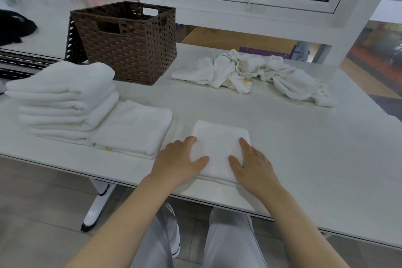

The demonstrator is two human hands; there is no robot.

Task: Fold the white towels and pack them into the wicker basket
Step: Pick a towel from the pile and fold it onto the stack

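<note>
With a stack of folded white towels [63, 102] beside the brown wicker basket [128, 41] and a crumpled heap of white towels [256, 72] still unfolded, the left hand [180, 161] and right hand [254, 163] press flat, fingers spread, on a small folded white towel [217, 148] at the white table's [304, 148] near edge, nothing visibly packed yet.

Folded white towel [219, 150] near the table [304, 141] front edge, left hand [180, 161] and right hand [253, 164] flat on it, folded stack [65, 102] left of it, wicker basket [128, 41] behind the stack, crumpled towels [256, 72] right of the basket.
</note>
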